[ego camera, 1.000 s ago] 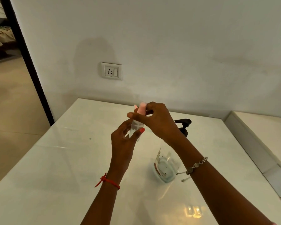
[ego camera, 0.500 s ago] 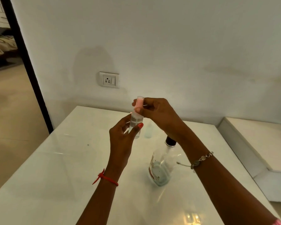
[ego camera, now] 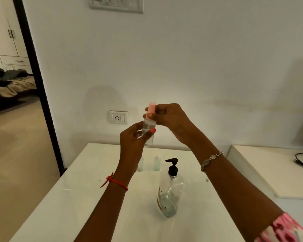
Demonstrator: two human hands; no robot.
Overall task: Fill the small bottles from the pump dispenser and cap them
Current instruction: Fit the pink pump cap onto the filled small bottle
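Spreading across the lower view, the white table [ego camera: 77,198] is carrying the upright pump dispenser [ego camera: 170,193] at six o'clock, with two spare bottles [ego camera: 157,163] standing at its eleven o'clock. Raised at twelve o'clock, the left hand [ego camera: 133,138] is gripping the clear small bottle [ego camera: 148,130] by its body, while the right hand [ego camera: 171,119] is pinching the pink cap [ego camera: 151,108] at its top.

The pump dispenser [ego camera: 171,189] stands mid-worktop [ego camera: 73,198], slightly right. Two small bottles [ego camera: 156,163] stand beyond it, near the far wall. The worktop's left and near stretches offer open passage.
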